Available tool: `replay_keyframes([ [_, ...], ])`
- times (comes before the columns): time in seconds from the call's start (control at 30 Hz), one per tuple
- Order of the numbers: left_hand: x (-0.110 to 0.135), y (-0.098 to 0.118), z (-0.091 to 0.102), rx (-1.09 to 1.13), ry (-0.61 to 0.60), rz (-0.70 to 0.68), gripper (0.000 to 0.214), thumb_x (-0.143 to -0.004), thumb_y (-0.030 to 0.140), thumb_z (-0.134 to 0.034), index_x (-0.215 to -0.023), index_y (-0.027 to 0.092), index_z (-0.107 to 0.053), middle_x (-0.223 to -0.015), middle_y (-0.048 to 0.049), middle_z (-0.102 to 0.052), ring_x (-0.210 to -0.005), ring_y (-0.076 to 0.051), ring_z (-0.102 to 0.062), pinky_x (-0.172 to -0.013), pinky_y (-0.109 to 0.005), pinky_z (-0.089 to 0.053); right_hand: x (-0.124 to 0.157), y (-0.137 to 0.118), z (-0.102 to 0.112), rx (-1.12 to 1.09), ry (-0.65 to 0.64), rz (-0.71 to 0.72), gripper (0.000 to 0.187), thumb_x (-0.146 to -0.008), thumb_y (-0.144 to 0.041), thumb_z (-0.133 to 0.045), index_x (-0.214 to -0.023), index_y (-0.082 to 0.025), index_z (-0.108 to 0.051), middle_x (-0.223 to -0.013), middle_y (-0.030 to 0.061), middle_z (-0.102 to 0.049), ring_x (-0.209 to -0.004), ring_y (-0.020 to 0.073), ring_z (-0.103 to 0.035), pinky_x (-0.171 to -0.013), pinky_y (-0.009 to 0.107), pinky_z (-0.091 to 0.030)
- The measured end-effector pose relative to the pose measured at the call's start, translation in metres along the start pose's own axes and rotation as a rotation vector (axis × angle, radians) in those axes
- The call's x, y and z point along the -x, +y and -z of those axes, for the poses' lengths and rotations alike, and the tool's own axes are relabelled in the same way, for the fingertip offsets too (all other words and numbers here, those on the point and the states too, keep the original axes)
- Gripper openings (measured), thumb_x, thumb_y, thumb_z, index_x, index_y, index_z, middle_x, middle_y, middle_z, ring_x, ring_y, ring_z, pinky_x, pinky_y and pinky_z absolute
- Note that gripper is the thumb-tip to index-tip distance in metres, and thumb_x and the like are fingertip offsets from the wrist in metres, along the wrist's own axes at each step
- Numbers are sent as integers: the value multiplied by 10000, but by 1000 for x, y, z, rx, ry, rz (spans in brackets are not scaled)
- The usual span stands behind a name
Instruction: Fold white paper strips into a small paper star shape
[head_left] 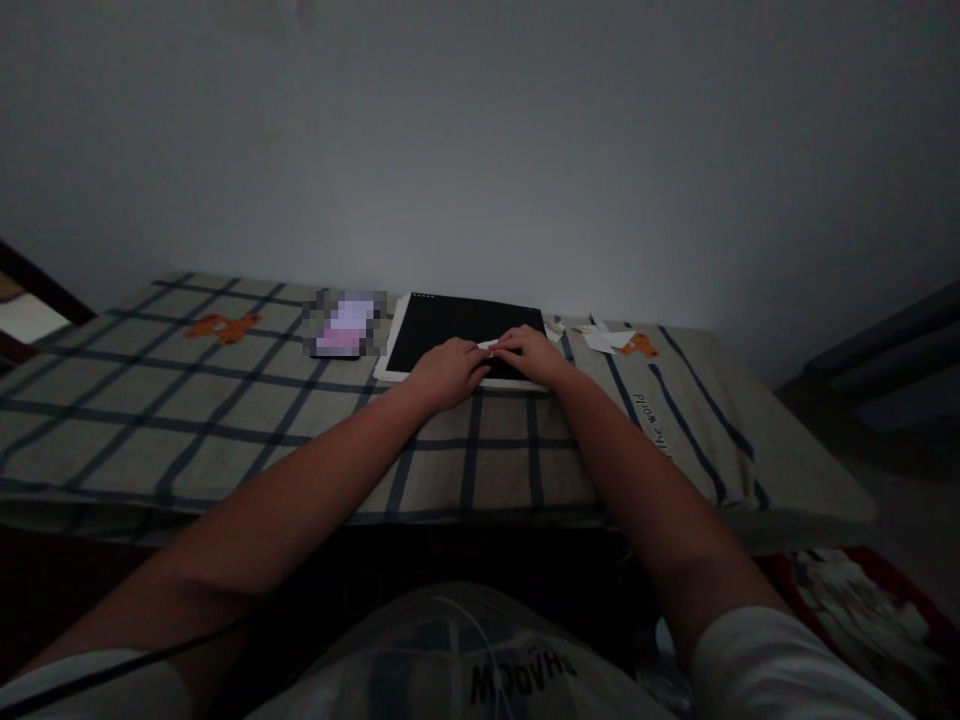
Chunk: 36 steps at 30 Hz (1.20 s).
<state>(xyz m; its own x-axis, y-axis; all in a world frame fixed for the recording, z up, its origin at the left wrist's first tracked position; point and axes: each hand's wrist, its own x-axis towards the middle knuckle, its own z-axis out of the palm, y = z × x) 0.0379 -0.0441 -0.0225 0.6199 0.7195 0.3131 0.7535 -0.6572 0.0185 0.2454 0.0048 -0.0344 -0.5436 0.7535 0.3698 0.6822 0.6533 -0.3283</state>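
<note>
Both my hands meet over a flat black board with a white edge (435,325), which lies on the table. Between them is a small piece of white paper (487,345), mostly covered by the fingers. My left hand (450,372) rests at the paper's left side, fingers bent and closed on it. From the right, my right hand (529,352) pinches the same paper with thumb and fingertips. How the paper is folded is too small to tell.
Folded white paper pieces (606,338) lie right of the board. A phone with a blurred screen (345,325) lies to the left. The checked tablecloth (262,410) covers the table up to the grey wall (480,150). A red container with cloth-like contents (862,610) stands below right.
</note>
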Motion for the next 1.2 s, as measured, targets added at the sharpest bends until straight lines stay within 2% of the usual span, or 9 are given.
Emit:
replay_keyframes([
  [0.17,1,-4,-4,-39,-5,14,431,-979,444,-395,-1285,203,-579,-1197,-118,-592,-1120,-261,-520,-937,-381,-433,1,9,-1,60,60,-40,191,-885,-223,-603,-959,-241,-779,-1064,75,-686,-1024,226,-545,-943,406,-412],
  [0.33,2,-7,-7,-43,6,-10,482,-961,486,-424,-1323,193,-549,-1243,-135,-559,-1151,-275,-495,-976,-399,-412,2,6,-2,73,27,8,195,-888,-230,-597,-961,-224,-778,-1056,75,-689,-1018,231,-530,-934,399,-416],
  [0.6,2,-10,-8,-23,-20,-32,509,-954,488,-444,-1360,191,-513,-1318,-128,-541,-1217,-280,-461,-1040,-410,-359,4,0,-1,109,-19,46,211,-904,-273,-590,-1019,-270,-768,-1055,67,-669,-1013,232,-512,-903,395,-416],
  [0.93,2,-12,-9,-19,-23,-51,539,-949,499,-445,-1331,132,-544,-1309,-154,-554,-1221,-290,-462,-1041,-400,-364,6,4,0,238,2,-126,256,-934,-346,-545,-1060,-289,-760,-1015,80,-642,-934,251,-511,-804,401,-433],
  [1.07,2,-10,-6,-33,-42,-44,532,-950,506,-440,-1325,143,-545,-1324,-152,-548,-1239,-287,-456,-1053,-406,-355,6,5,1,273,9,-208,276,-938,-341,-538,-1114,-285,-743,-1013,98,-630,-936,264,-511,-815,416,-425],
  [1.2,4,-11,-8,-28,-26,-81,572,-953,513,-429,-1343,106,-521,-1347,-159,-543,-1271,-285,-448,-1088,-395,-326,5,-2,3,287,13,-198,288,-944,-347,-519,-1077,-259,-759,-1019,116,-629,-957,279,-515,-827,431,-420],
])
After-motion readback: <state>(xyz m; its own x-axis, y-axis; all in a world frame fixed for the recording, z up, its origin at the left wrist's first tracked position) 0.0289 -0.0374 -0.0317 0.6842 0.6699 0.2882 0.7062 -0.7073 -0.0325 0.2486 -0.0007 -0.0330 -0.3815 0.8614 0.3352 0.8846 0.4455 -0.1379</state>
